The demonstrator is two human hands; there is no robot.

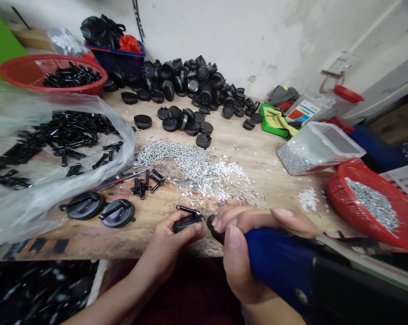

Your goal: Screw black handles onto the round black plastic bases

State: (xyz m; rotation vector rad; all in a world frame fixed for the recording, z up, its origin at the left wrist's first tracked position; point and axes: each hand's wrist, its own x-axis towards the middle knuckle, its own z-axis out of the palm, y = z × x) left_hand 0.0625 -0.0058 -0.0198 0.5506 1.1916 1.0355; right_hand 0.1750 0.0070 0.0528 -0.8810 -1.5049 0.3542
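My left hand (172,239) is shut around a black round suction cup (187,222) with a thin metal-tipped lever (187,210) on top. My right hand (248,243) grips a blue-handled electric screwdriver (278,257). Its black nose (215,229) points left, close to the cup, and the bit's contact point is hidden by my fingers. Two assembled black suction cups (85,205) lie on the bench left of my left hand. A small cluster of black levers (146,184) stands just above it.
A wooden workbench (258,180) carries a spread of silver screws (177,160), heaps of black cups (193,85), and a clear plastic bag of black parts (58,149). Red baskets (369,203) and a clear screw bin (315,146) stand nearby.
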